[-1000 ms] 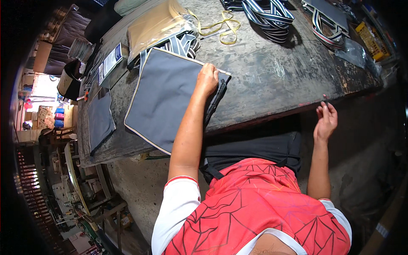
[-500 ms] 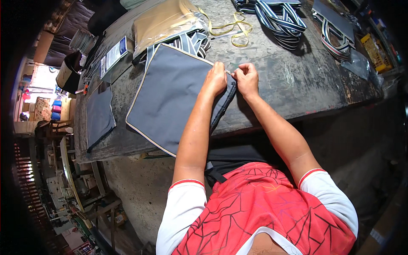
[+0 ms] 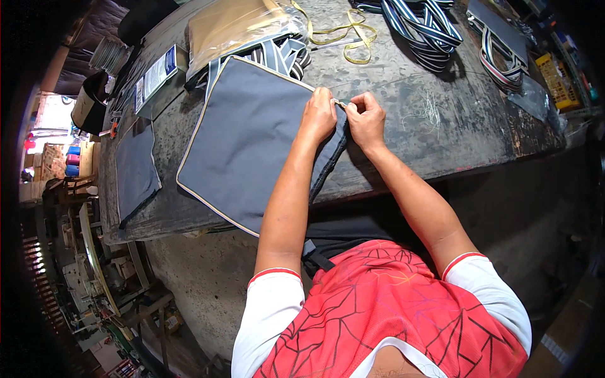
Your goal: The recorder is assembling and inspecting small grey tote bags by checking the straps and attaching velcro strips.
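A grey fabric panel (image 3: 246, 138) with pale piping round its edges lies on the worktable, its near corner reaching past the front edge. A black strip (image 3: 328, 167) runs along its right side. My left hand (image 3: 319, 116) is closed on the panel's upper right corner, knuckles up. Just to the right, my right hand (image 3: 365, 120) pinches the end of the edging at the same corner, thumb and forefinger pressed together. A short bit of the piping shows between the two hands. The fingertips of my left hand are hidden.
The dark worktable (image 3: 403, 148) carries a plastic-wrapped tan stack (image 3: 233, 31), a yellow tape measure (image 3: 358, 53), striped webbing coils (image 3: 422, 31), and loose threads (image 3: 423, 112). A smaller grey piece (image 3: 137, 167) and a box (image 3: 157, 82) are on the left. A yellow crate (image 3: 558, 82) stands far right.
The table and panel sit slightly further left and up in view. Both hands keep hold of the corner, and my right fingers have shifted slightly at the edging.
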### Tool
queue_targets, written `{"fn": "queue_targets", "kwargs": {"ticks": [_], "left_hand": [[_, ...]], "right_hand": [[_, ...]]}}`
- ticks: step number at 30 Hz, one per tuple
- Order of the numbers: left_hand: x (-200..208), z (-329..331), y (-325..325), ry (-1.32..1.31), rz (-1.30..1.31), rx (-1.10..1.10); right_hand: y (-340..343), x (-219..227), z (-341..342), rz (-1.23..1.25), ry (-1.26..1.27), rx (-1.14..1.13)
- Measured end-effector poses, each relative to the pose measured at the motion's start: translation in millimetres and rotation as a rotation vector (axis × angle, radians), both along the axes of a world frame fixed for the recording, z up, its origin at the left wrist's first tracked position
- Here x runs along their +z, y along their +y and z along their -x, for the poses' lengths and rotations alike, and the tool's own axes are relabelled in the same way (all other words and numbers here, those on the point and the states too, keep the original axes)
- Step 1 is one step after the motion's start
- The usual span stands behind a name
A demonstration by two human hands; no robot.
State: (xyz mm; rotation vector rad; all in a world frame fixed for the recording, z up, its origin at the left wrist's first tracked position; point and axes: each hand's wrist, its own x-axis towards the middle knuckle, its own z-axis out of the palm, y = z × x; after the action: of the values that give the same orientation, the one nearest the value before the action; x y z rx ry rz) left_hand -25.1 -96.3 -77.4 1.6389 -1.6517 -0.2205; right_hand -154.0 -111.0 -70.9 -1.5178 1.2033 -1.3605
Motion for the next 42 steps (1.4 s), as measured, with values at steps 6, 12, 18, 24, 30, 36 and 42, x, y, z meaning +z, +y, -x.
{"fn": "queue_targets", "kwargs": {"ticks": [6, 12, 18, 24, 30, 36, 42], "left_hand": [[1.5, -5.5, -0.6, 0.042, -0.056, -0.025], [3.6, -3.0, 0.7, 0.061, -0.054, -0.016], [1.3, -4.1, 0.0, 0.068, -0.072, -0.005], [-1.3, -8.2, -2.6, 0.156, -0.052, 0.029], [8.5, -7.6, -0.1, 0.368, -0.056, -0.067], [21.3, -5.3, -3.4, -0.118, -0.082, -0.239], [28.2, -4.9, -7.2, -0.308, -0.036, -0.316]], "right_hand": [[0.2, 0.1, -1.7, 0.024, 0.011, 0.028], [-0.2, 0.5, -1.6, 0.026, 0.029, 0.033], [-0.6, -0.1, -2.6, 0.015, 0.035, 0.036], [-6.9, -10.7, -4.1, -0.018, -0.067, 0.021], [-15.2, -14.5, 4.5, -0.267, -0.58, 0.072], [-3.0, -5.8, 25.5, -0.379, -0.693, 0.05], [25.1, 7.1, 97.5, -0.324, -0.716, 0.008]]}}
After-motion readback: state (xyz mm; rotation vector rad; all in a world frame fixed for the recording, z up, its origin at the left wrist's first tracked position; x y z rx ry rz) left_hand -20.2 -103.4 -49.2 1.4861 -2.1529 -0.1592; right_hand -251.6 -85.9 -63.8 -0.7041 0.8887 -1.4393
